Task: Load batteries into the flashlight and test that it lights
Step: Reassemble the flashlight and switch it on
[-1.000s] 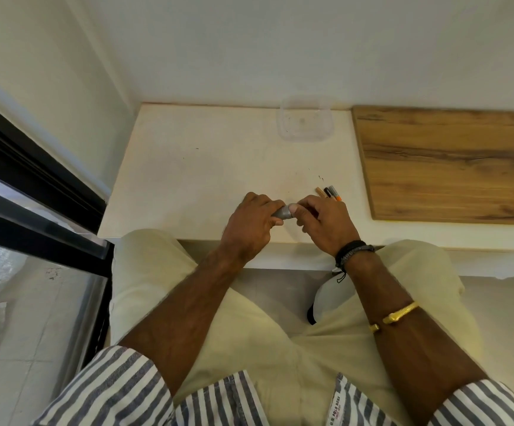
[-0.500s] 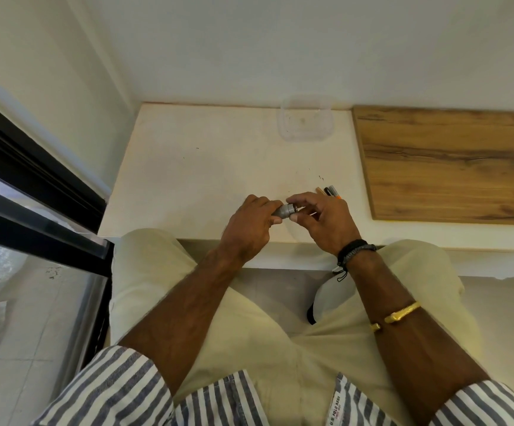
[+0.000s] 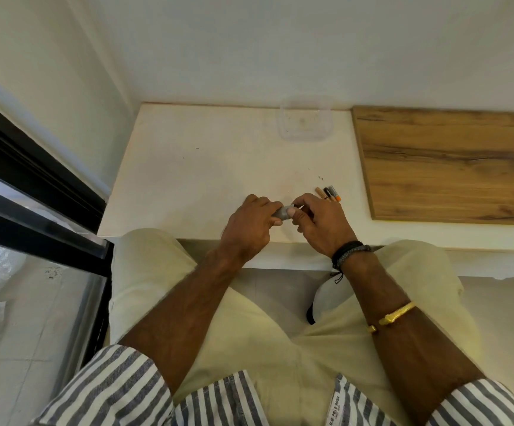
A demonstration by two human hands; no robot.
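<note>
Grey flashlight [image 3: 282,211] gripped between left hand [image 3: 251,224] and right hand [image 3: 321,224].

We wear a shirt with blue-grey and white stripes, its sleeves [image 3: 108,385] rolled above the elbows, and pale cream trousers [image 3: 249,318] below our hands. Just behind our right hand [image 3: 323,222] sit dark braided wristbands [image 3: 349,252]; farther up that forearm, a gold bangle [image 3: 395,313]. Our left hand [image 3: 249,226] is bare.

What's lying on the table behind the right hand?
Small batteries lie side by side just beyond the right hand; its fingers cover their near ends, so their count is unclear.
</note>
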